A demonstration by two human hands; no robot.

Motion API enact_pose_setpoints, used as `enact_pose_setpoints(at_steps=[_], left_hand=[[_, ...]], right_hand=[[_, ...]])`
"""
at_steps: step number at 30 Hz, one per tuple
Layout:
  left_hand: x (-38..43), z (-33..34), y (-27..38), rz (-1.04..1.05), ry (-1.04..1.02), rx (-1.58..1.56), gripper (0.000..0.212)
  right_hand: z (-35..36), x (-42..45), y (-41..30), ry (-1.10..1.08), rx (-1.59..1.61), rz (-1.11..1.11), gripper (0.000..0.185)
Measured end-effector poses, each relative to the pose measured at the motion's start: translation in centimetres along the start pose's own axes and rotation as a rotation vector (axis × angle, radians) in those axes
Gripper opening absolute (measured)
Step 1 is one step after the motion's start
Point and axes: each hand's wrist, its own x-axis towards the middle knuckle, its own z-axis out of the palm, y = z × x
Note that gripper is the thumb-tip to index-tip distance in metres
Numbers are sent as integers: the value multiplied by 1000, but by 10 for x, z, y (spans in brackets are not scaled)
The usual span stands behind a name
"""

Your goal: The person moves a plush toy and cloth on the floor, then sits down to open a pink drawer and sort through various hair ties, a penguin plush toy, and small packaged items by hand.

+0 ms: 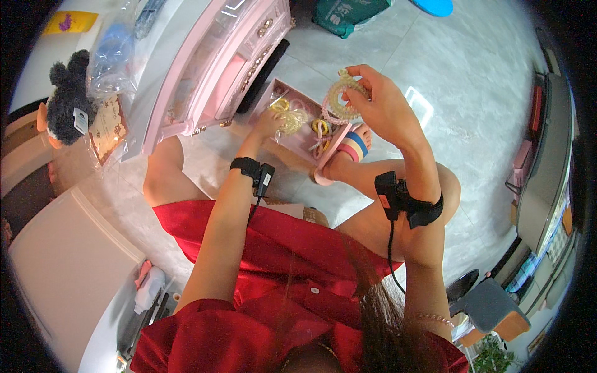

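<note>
My right hand (380,100) pinches a pale yellow-green coiled hair tie (336,100), raised over the near right corner of a pink drawer box (336,148). A pink coiled hair tie (326,113) hangs with it. My left hand (269,123) reaches into the box from the left, its fingers at a pale yellow bundle of coiled hair ties (293,122), partly in clear plastic. A yellow coiled hair tie (280,105) lies just beyond those fingers. On the right side of the box are another yellow coiled tie (320,126) and several pink and pale ones.
A pink cabinet (224,79) with drawers and an open slot stands left of the box. My foot in a striped slipper (353,146) is at the box's right edge. A plush toy (70,102) lies at the left, a green bag (347,16) on the floor beyond. Wrist straps trail cables.
</note>
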Motion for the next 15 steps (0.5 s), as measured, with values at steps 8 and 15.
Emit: enact_pose_setpoints(at_steps=[8, 15], left_hand=[[9, 13, -17, -201, 387, 349, 22], [22, 22, 4, -387, 438, 384, 18]], right_hand=[[4, 2, -1, 51, 70, 1, 30], [1, 0, -5, 10, 20, 77, 31]])
